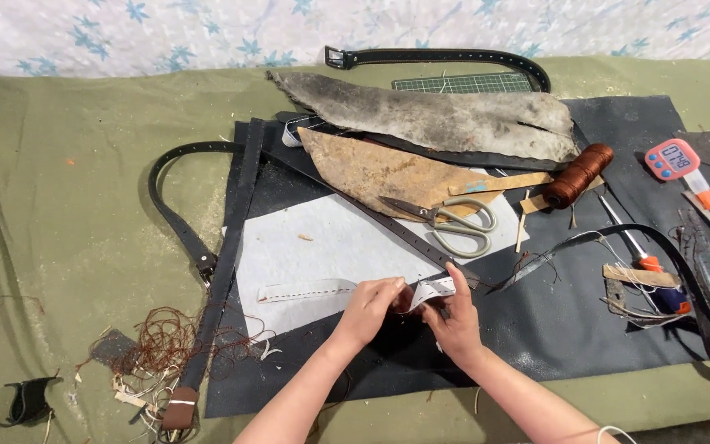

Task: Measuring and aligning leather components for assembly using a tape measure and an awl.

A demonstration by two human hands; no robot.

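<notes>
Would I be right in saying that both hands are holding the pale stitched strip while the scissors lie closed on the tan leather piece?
Not quite: the head view shows the scissors lying open, blades apart, on the tan leather piece. The left hand and right hand do hold the pale stitched strip.

Pale leather strip (322, 289), narrow, with a stitched line of holes along its length, lying flat across a white sheet, right end lifted and pinched between fingertips.
</notes>
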